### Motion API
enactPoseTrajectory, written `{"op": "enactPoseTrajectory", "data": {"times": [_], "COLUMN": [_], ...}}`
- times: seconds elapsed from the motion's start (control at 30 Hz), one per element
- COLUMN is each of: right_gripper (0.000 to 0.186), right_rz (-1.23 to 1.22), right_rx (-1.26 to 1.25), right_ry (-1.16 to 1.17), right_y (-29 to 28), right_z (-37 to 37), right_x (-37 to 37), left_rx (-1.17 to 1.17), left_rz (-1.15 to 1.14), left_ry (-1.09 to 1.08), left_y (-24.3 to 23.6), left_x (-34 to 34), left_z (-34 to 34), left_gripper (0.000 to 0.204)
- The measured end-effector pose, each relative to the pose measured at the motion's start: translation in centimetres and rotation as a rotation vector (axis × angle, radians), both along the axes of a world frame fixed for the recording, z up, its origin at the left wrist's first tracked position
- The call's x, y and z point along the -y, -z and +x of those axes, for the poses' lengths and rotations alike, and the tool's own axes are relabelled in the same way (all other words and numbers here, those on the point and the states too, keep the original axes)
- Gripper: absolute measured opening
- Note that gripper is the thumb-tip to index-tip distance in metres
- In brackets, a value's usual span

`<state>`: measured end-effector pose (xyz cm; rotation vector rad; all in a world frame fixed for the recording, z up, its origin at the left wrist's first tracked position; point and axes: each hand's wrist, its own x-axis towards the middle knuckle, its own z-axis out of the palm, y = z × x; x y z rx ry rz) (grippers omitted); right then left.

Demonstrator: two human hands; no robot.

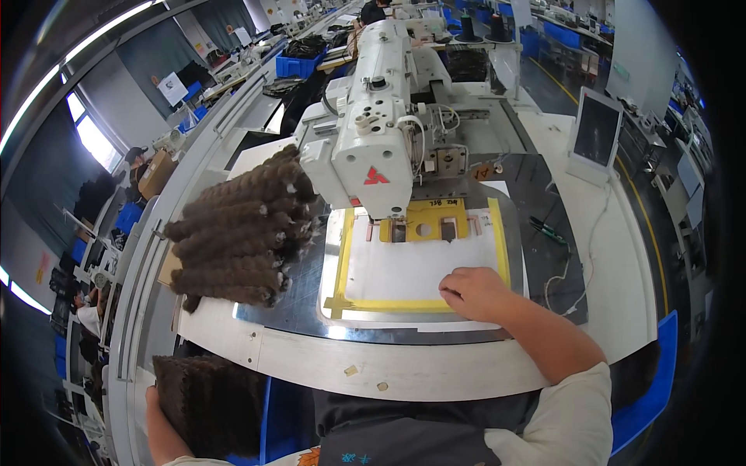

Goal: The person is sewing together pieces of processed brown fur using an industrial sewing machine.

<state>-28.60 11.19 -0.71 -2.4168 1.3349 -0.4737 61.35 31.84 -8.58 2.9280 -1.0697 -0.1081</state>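
Note:
My right hand rests with curled fingers on the white sheet, near its lower right corner; nothing shows in the fingers. Yellow tape borders this sheet, which lies under the head of a white sewing machine. A yellow template with cut-outs sits below the needle area. Down at the lower left, my left hand is at the outer edge of a dark brown furry stack. Its fingers are hidden by the fur, so their grip does not show.
Several brown fur strips lie piled left of the machine. A green-and-black pen-like tool and a loose white cord are on the right. Beyond them stands a screen. Blue bins flank me below the table edge.

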Motion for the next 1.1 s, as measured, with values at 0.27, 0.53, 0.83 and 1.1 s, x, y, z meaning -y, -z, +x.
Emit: {"op": "enactPoseTrajectory", "data": {"times": [0.27,0.53,0.83,1.1], "right_gripper": [0.017,0.017,0.022,0.073], "right_rz": [-0.002,0.009,0.032,0.106], "right_rx": [0.071,0.039,-0.010,0.361], "right_ry": [-0.034,-0.008,-0.089,-0.318], "right_y": [1.0,-0.2,-4.6,-10.9], "right_z": [1.0,0.4,2.8,8.3], "right_x": [1.1,0.2,-0.3,-4.2], "left_rx": [0.286,0.736,1.214,1.066], "left_rz": [0.064,-0.212,-0.677,-1.112], "left_ry": [-0.179,-0.226,0.770,1.375], "left_y": [-4.8,-12.3,-28.2,-29.2], "left_x": [-10.2,-6.2,5.9,15.1], "left_z": [2.5,-10.4,-30.6,-51.6], "left_gripper": [0.064,0.073,0.048,0.060]}}
